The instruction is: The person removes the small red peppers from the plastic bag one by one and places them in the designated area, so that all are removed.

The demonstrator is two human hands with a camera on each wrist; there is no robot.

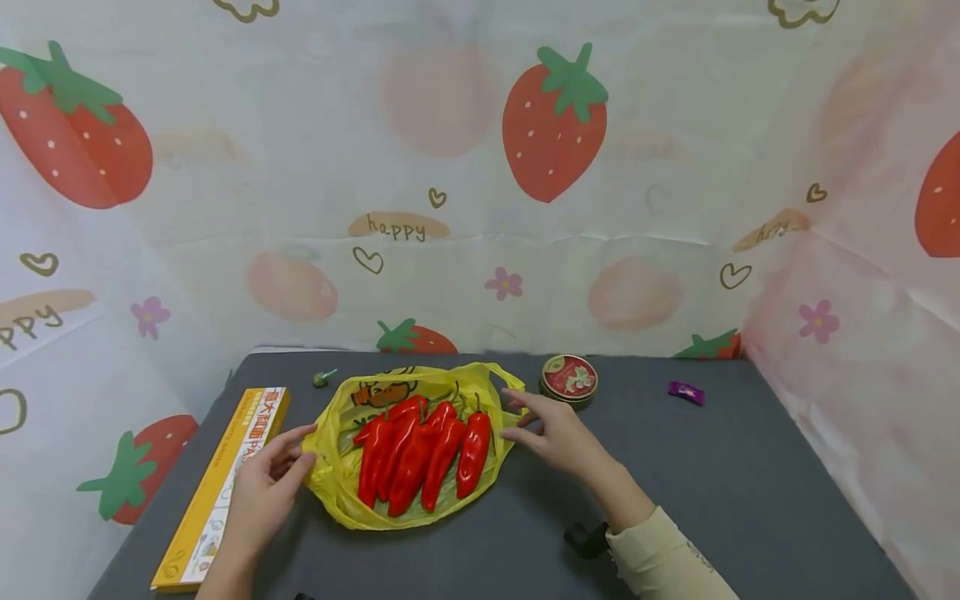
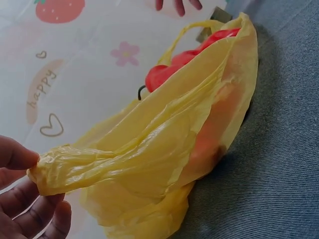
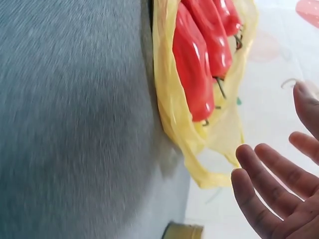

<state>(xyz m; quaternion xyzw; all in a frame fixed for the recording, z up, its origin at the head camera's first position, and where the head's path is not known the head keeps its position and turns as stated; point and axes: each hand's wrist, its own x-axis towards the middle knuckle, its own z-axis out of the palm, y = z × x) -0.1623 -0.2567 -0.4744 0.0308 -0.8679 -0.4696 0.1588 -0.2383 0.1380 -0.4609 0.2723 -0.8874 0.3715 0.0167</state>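
Now | step: spreading yellow bag open, red peppers lying inside it mid-counter | left hand pinches bag's left edge (bunched) | right hand released, fingers spread just beside bag's handle | next, judged: right hand must catch that handle

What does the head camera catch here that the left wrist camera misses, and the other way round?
Only the head view shows the whole table: the yellow box by the left hand, the round tin, the purple wrapper, the small green item and the open right hand beside the bag's handle. Only the left wrist view shows the grip up close: the left hand's fingers pinch a bunched edge of the bag. Both show the yellow plastic bag and red peppers.
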